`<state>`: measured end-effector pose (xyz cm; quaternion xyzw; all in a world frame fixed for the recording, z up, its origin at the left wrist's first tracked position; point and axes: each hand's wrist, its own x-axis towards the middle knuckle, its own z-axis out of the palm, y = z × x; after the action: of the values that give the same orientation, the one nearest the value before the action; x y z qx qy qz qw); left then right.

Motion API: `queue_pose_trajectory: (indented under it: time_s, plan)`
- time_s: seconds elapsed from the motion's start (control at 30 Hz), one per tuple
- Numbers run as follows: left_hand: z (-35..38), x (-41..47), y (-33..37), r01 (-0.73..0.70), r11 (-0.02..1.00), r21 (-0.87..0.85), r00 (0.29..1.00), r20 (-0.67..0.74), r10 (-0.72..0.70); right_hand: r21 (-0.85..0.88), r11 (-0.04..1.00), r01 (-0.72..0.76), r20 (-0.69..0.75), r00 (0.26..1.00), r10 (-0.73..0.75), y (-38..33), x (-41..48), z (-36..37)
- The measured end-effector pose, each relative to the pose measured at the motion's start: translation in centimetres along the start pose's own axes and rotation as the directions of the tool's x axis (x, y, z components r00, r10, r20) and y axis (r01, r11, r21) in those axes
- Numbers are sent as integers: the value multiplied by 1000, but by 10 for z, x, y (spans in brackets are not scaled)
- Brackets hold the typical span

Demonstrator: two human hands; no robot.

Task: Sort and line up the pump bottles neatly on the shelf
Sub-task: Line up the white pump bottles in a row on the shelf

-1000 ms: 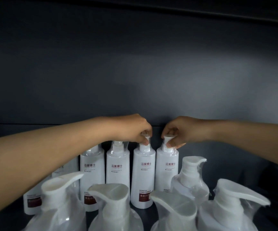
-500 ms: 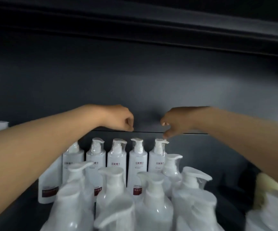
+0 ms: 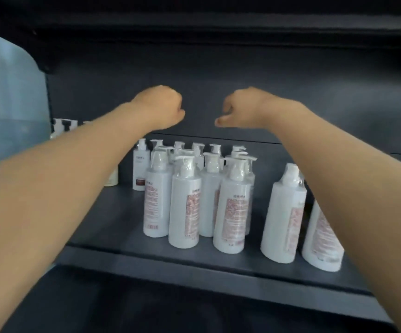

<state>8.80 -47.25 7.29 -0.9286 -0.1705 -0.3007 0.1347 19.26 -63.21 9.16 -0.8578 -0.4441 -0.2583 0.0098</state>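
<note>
**Empty hands above the bottles**

Both hands are up in the air and hold nothing. The left hand [image 3: 162, 108] is curled into a loose fist, at about 11 o'clock from the middle of the picture. The right hand [image 3: 239, 109] is at about 1 o'clock, fingers bent in and narrow, with the thumb poking toward the left hand. The two hands are near each other but do not touch. Both arms reach far forward, over the dark flat shelf [image 3: 113, 227].

The white plastic pump bottles [image 3: 185, 205] stand below the hands, toward 6 o'clock. A tidy back row [image 3: 198, 150] lines the wall. In front of it a bunch stands close together with back labels facing out. Two more big white bottles [image 3: 283, 217] stand apart at 4 o'clock.

I think the next good step is to bring the hands down onto the front bunch. Hold each bottle by its body, not its thin pump top, so it does not tip. Slide them slowly into a straight row.
</note>
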Motion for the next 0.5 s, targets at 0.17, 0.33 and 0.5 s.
queue_pose_trajectory:
  time_s: [0.17, 0.33, 0.5]
  plan:
    - [-21, -61, 13, 3, 999, -48, 999, 34, -1, 48, 999, 11, 17, 1000, -12, -32, -49, -5]
    - [-25, -101, 11, 27, 994, -106, 997, 76, -19, 83, 996, 12, 11, 1000, -13, -44, -87, -1]
    - [-14, -120, 3, 50, 987, -154, 995, 94, -36, 99, 995, -1, 14, 1000, 0, -56, -108, 16]
